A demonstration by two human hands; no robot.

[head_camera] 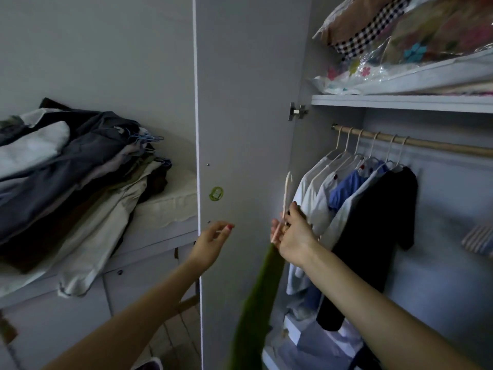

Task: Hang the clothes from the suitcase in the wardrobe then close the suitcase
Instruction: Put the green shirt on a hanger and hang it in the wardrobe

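My right hand (292, 233), at centre frame, pinched the neck of a pale hanger (286, 193), fingers curled round it; the hook rose above the grip. A green garment (256, 316) hung from that hanger down to the lower edge of the frame, blurred, so its type could not be made out. My left hand (210, 243), left of centre, was relaxed with fingers loosely spread and held nothing; it hovered in front of the open wardrobe door (245, 102).

Surroundings:
- The wardrobe rail (426, 142) ran across the right of the frame, below a shelf (400, 102). Six pale hangers hooked over its left part carried white shirts (314, 198), a blue garment (344, 190) and a black garment (373, 236), packed close together.
- The held hanger stood just left of the hung white shirts, near the door's inner face and below rail height.
- Bagged bedding (413, 49) lay on the shelf at upper right.
- A pile of clothes (66, 169) with blue hangers among it lay on a bed (170, 204) at the left of the frame, well apart from the wardrobe interior and separated from it by the door.
- A green sticker (216, 193) sat on the door.

Limits of view: the suitcase was not visible. A striped item (477, 240) at the right edge was cut off. The wardrobe's lower contents were dim and indistinct.
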